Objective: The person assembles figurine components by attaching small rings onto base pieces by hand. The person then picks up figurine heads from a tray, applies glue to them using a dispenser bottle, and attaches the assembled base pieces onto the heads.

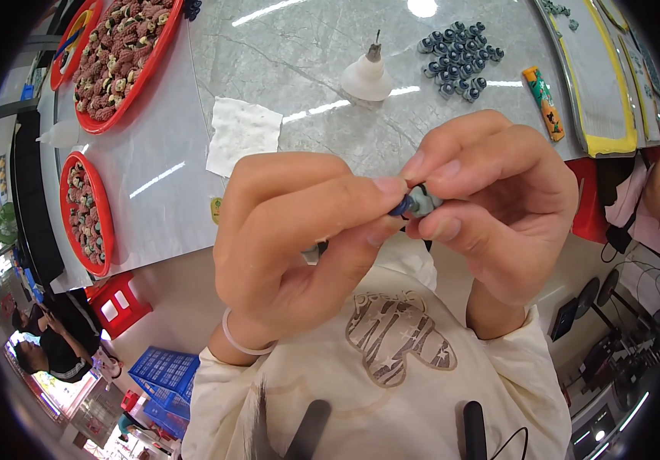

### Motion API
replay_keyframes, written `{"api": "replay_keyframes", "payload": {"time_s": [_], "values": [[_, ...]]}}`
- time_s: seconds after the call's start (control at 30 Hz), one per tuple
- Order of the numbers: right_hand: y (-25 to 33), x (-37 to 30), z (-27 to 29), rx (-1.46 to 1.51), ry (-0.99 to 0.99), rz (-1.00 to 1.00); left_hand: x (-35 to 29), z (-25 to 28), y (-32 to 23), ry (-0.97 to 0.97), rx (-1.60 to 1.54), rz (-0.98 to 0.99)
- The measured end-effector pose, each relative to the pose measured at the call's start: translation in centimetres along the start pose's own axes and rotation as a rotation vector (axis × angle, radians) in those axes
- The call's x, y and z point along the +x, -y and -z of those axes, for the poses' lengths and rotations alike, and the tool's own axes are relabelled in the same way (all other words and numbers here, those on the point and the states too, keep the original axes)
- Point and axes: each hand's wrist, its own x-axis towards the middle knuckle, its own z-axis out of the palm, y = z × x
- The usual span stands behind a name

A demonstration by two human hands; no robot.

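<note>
Close in front of my chest, both hands meet at one tiny plastic piece. Its dark blue end (401, 205) is pinched between the thumb and fingertips of my left hand (291, 230). My right hand (502, 199) grips the grey-green end (424, 201) with thumb and fingers. The two ends touch, but my fingertips cover much of them, so how they join I cannot tell. Beyond the hands stands a white cone-shaped squeeze bottle (366, 79) with a thin dark tip. A cluster of similar small blue and grey-green pieces (460, 60) stands to its right.
A white tissue (244, 136) lies left on the grey marbled table (299, 46). Red trays of small reddish pieces (119, 57) (87, 215) line the left side. An orange-green stick packet (543, 103) lies right, beside a yellow-edged tray (609, 144). Blue crates (163, 376) stand on the floor.
</note>
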Motion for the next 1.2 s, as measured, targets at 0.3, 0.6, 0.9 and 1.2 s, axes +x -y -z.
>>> {"api": "replay_keyframes", "payload": {"time_s": [0.3, 0.6, 0.9, 1.2], "values": [[-1.5, -0.4, -1.4, 0.086, -0.112, 0.090, -0.5, -0.6, -0.1, -0.079, -0.472, 0.307], [-2.3, 0.3, -0.5, 0.328, -0.043, 0.040, 0.4, -0.1, 1.2, 0.042, -0.199, 0.020], [-0.5, 0.6, 7.9, -0.535, -0.452, -0.120, 2.0, 4.7, 3.4, -0.111, -0.102, 0.132], [-0.8, 1.9, 7.6, -0.966, -0.275, -0.172, 10.6, 7.7, 7.4, 0.241, 0.490, 0.244]]}}
